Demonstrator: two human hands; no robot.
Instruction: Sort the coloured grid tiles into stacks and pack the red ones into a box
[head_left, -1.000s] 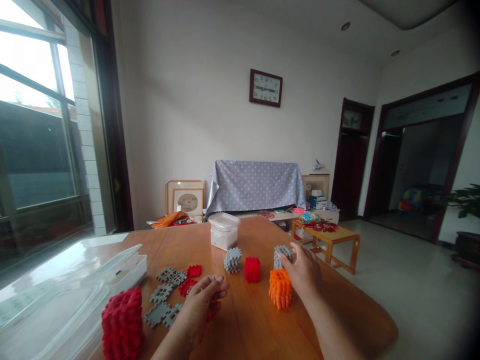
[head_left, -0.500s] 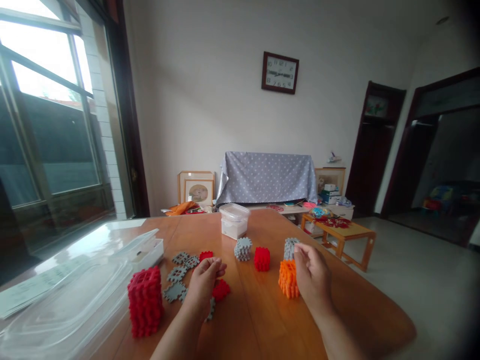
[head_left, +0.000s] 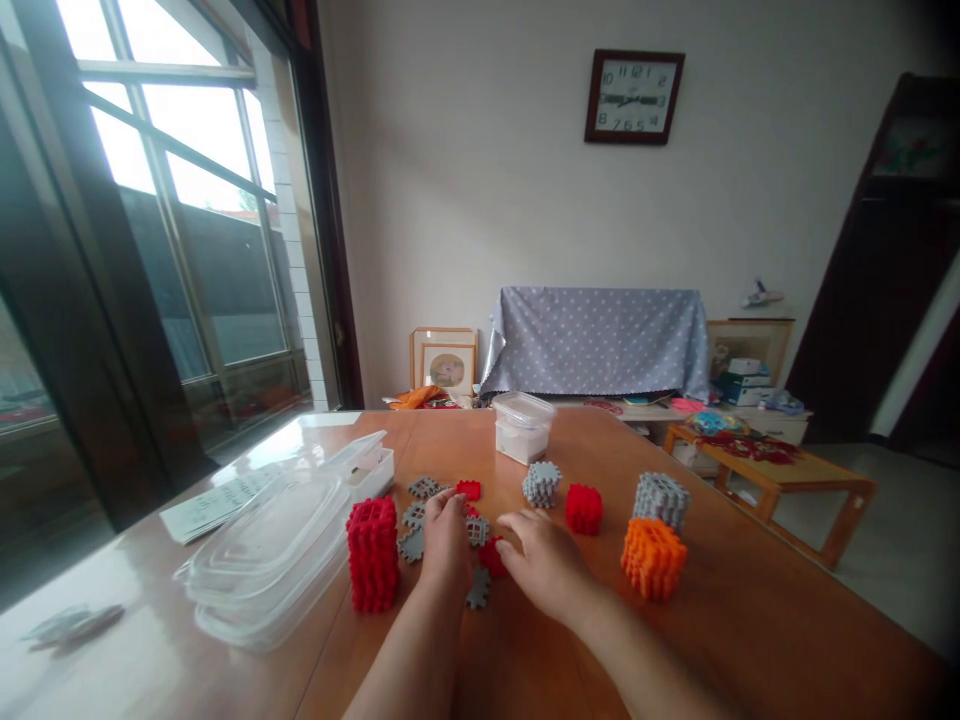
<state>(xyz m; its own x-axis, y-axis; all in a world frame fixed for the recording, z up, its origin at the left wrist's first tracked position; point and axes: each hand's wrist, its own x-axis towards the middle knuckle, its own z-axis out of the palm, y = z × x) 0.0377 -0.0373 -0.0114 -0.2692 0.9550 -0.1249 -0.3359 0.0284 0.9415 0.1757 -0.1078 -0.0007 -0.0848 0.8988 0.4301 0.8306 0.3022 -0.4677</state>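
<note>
My left hand (head_left: 446, 535) is closed over the loose flat toothed tiles in the middle of the table; whatever its fingers pinch is hidden. Right beside it is a grey window tile (head_left: 478, 531). My right hand (head_left: 546, 562) reaches in from the right, thumb and fingers apart, close to a red tile (head_left: 492, 556). Other grey tiles (head_left: 411, 545) lie left of my left hand, and one grey tile (head_left: 478, 588) is nearer me. Another red tile (head_left: 469, 489) lies beyond. A tall stack of red tiles (head_left: 373, 555) stands to the left.
Rightward stand an orange stack (head_left: 653, 558), a grey stack (head_left: 661, 498), a small red stack (head_left: 583, 509) and a grey stack (head_left: 541, 484). A lidded clear tub (head_left: 523, 428) is behind them. Clear plastic lids (head_left: 262, 560), a white box (head_left: 381, 474) and paper (head_left: 217, 503) occupy the left.
My right hand has moved left, away from the orange and grey stacks, to the loose tiles. My left hand stays over the tiles. The view has turned left.
</note>
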